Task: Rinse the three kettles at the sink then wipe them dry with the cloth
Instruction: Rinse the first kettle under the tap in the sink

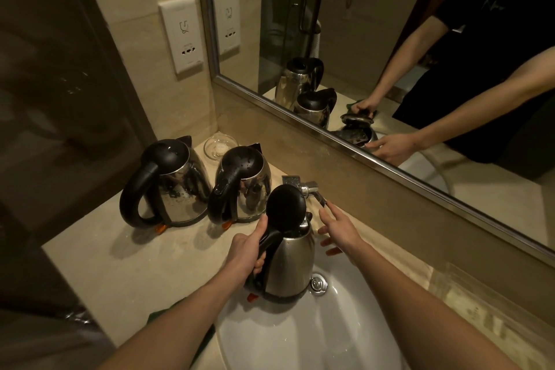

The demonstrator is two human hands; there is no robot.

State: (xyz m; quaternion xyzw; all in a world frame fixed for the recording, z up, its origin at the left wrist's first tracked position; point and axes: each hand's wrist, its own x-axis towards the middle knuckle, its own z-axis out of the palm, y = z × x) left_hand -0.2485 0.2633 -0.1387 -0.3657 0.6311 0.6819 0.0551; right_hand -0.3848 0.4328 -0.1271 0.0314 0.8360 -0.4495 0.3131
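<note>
Steel kettle over sink, left grip clamped on it, right grip apart by tap

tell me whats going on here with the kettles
A person is at the sink. The left hand grips a kettle by its handle over the basin, with the lid flipped open. The right hand reaches for the tap, fingers straight. No water is visibly running. A left kettle and a middle kettle stand on the counter, lids shut and speckled with drops. A green cloth lies by the sink.
</note>
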